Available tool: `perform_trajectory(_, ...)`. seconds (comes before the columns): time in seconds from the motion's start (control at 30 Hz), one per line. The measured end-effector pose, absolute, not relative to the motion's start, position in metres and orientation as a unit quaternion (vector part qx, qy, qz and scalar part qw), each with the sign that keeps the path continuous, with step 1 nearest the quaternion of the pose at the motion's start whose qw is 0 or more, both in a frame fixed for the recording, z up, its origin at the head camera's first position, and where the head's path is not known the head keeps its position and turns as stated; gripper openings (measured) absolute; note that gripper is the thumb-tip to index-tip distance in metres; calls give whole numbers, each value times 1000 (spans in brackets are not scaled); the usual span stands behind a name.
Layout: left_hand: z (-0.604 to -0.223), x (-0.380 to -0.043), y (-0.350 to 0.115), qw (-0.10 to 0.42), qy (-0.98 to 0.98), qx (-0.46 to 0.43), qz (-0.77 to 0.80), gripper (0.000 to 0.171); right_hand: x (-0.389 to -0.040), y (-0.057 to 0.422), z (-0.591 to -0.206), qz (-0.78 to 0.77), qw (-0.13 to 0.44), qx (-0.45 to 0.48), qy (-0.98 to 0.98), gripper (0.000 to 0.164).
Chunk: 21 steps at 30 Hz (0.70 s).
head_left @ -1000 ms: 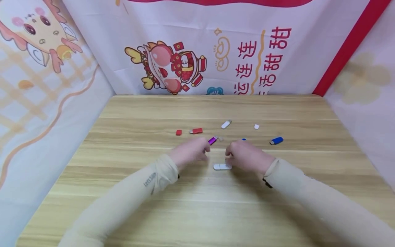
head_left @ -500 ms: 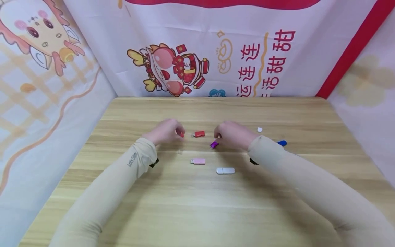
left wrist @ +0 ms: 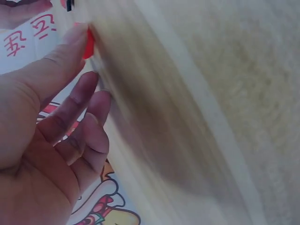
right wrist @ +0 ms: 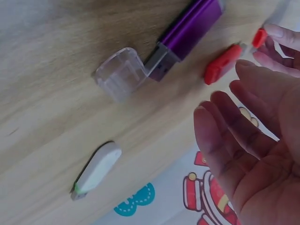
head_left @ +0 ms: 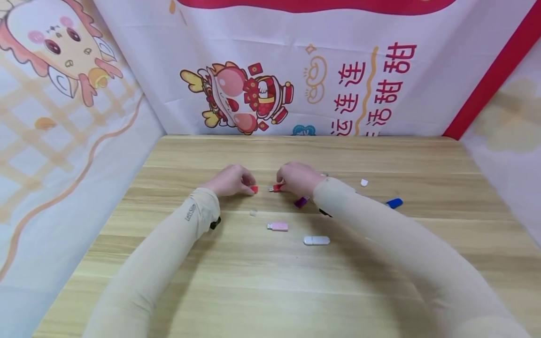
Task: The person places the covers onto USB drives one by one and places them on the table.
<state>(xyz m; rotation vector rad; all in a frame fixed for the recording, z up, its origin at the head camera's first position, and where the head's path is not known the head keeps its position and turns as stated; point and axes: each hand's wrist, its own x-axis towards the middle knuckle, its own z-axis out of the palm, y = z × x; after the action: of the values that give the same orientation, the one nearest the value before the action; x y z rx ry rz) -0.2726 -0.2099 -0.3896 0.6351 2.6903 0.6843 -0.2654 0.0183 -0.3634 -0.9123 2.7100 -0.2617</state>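
Note:
In the head view my left hand (head_left: 230,180) pinches a small red cap (head_left: 254,189) between thumb and finger; the left wrist view shows the red cap (left wrist: 89,43) at the thumb tip. Just to its right lies a red USB flash drive (head_left: 276,188), its metal plug facing the cap. My right hand (head_left: 299,178) is over that drive's other end. In the right wrist view the red drive (right wrist: 222,64) shows whole beside the thumb tip, with the right fingers (right wrist: 211,126) loosely bent and apart. Cap and plug are separate.
Near my right wrist lies a purple flash drive (head_left: 301,202), with a clear cap (right wrist: 122,74) by its plug. A pink drive (head_left: 277,226), another clear cap (head_left: 253,212), a capped white drive (head_left: 316,240), a blue drive (head_left: 394,203), a white cap (head_left: 364,182) and a white drive (right wrist: 98,166) lie around.
Both hands have left the middle, uncovering the pink drive. My left hand has gone to the red cap and holds it. My right hand has moved left, past the purple drive, to the red drive.

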Motion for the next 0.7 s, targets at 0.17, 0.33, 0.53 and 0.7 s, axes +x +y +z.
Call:
perform_trajectory(0.17, -397, -277, -210, 137, 933, 229, 241, 20, -273, 15, -371, -80, 132, -325, 933, 14)
perform_trajectory(0.33, -399, -276, -207, 135, 928, 242, 250, 15, -277, 16, -376, -86, 134, -327, 931, 11)
perform_trajectory(0.53, -399, -273, -205, 142, 929, 233, 251, 10, -277, 15, -379, -97, 144, -335, 926, 13)
perform_trajectory(0.7, -394, -268, -201, 156, 931, 228, 237, 7, -273, 18, -374, -89, 137, -333, 929, 12)
